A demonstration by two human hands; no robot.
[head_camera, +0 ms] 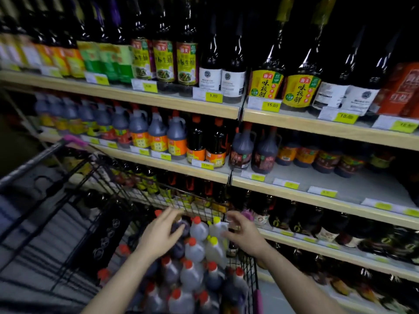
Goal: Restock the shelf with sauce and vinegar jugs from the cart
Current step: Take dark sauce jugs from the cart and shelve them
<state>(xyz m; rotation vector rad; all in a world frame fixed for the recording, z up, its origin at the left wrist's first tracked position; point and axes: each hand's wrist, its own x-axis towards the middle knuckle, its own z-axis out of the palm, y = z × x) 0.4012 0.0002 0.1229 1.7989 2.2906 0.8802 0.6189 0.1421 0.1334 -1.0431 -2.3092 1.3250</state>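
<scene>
Pick-up step: left hand (162,232) and right hand (243,230), fingers spread and holding nothing, over jugs (197,248) in cart (74,168); next, probably grip one for the shelf (340,184).

Cart (68,168): two yellow-capped pale jugs (216,245) at its far right corner; roughly fourteen orange-capped jugs (195,248) beside and nearer than them, count uncertain from blur. Two hands (162,232) above the cart. Four shelf boards (317,125) beyond the cart.
</scene>
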